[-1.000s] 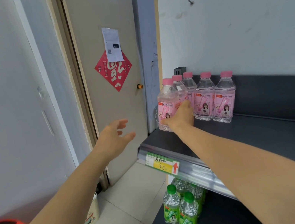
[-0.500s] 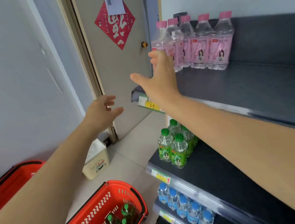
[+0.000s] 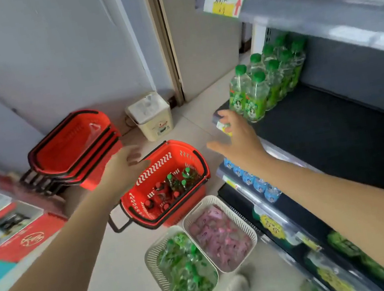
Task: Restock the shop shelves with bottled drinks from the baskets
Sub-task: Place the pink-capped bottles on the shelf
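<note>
Two empty hands: we are stretching our left hand (image 3: 123, 168) and right hand (image 3: 237, 139) forward, fingers spread, with the red plastic basket (image 3: 188, 154) of green-capped and red-capped bottles (image 3: 171, 189) lying just below and between them.

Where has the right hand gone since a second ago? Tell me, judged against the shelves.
Yes, it moved. The right hand left the pink bottles on the top shelf and now hangs lower, empty, by the green bottles one shelf down.

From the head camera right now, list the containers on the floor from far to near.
Cream bin by the door → stack of empty red baskets → red basket with bottles → white basket of pink bottles → white basket of green bottles.
</note>
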Tool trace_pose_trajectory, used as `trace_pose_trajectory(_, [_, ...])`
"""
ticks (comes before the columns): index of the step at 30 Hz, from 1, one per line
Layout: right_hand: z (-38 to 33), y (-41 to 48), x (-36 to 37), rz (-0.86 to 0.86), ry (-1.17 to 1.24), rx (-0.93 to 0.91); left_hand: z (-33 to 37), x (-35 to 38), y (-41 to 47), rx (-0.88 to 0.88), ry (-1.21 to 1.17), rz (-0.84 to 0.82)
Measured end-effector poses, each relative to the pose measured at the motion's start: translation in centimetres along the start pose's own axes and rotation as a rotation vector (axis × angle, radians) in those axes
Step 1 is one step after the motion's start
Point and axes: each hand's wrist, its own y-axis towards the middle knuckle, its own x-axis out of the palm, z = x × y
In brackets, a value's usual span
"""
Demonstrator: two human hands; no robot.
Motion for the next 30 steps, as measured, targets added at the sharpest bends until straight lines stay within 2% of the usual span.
trace_pose_trajectory(7, [8.2,-6.4,3.6,-0.294,-0.155,0.199,-9.5,2.3,-6.4,-0.286,-0.047,-0.043])
trace_pose_trajectory(11, [10.4,-7.5,4.8,-0.353,-0.182,0.280,-11.9,4.0,-7.8,-0.363,-0.066,-0.074])
trace_pose_trajectory(20, [15.5,-8.1,10.3,-0.392,-0.186,0.437,-15.8,9.2,-6.0,-0.334,0.024,-0.277])
trace_pose_trajectory(30, [23.8,-11.1,21.0,-0.348,-0.212,0.675,-24.0,17.6,0.5,-0.244,0.098,-0.542])
